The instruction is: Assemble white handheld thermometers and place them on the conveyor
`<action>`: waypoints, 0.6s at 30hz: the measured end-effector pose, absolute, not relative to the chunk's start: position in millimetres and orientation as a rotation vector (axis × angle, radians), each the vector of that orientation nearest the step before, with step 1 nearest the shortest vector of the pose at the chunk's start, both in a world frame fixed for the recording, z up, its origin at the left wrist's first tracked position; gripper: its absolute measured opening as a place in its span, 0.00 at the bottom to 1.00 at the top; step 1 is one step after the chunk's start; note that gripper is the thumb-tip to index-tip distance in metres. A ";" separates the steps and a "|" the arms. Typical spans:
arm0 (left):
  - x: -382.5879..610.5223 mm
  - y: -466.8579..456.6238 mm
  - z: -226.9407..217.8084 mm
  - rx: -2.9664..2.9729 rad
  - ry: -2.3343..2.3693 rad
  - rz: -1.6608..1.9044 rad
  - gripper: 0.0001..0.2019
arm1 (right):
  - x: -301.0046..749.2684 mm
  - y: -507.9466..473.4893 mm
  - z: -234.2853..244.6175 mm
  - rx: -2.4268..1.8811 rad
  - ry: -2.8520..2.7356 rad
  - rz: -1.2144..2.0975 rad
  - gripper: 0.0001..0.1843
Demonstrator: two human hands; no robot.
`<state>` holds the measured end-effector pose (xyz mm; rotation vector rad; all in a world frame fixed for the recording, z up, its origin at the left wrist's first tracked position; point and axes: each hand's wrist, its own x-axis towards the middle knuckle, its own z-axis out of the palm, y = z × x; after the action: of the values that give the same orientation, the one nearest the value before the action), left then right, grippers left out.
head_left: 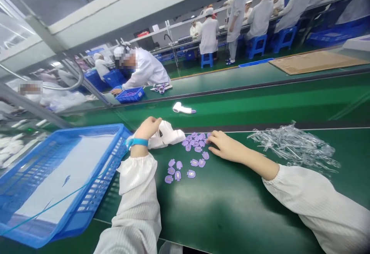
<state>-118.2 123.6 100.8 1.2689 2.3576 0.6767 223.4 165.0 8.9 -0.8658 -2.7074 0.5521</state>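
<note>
My left hand (148,128) is closed around a white plastic housing (169,135) that rests on the green table, a blue strap on my wrist. My right hand (224,146) lies on the table with its fingertips curled at the edge of a scatter of several small purple plastic pieces (190,152). Whether those fingers pinch a piece is hidden. More purple pieces (177,171) lie closer to me, between my two arms.
A blue plastic basket (52,180) with a white liner stands at my left. A heap of clear plastic bags (291,144) lies at the right. A white and purple device (182,109) lies on the green belt beyond. Across the belt a person in white (144,69) bends over a small blue tray (130,95).
</note>
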 end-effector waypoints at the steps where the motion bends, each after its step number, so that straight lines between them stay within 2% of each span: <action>1: -122.6 124.5 98.1 1.264 2.370 0.608 0.18 | 221.8 164.3 4.0 -0.854 -2.708 0.519 0.15; 6: -122.0 127.1 92.0 1.332 2.366 0.439 0.22 | 219.0 162.1 -7.5 -0.907 -2.666 0.372 0.20; 12: -110.2 123.6 102.6 1.415 2.351 0.407 0.25 | 212.8 168.2 -16.8 -0.905 -2.692 0.364 0.37; 18: -87.2 116.2 114.6 1.518 2.249 0.323 0.27 | 173.3 174.1 -22.8 -0.807 -2.757 0.377 0.39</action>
<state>-87.2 116.2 114.6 1.5180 2.2494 0.3234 173.3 174.1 -22.8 -0.8072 -2.7574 0.3766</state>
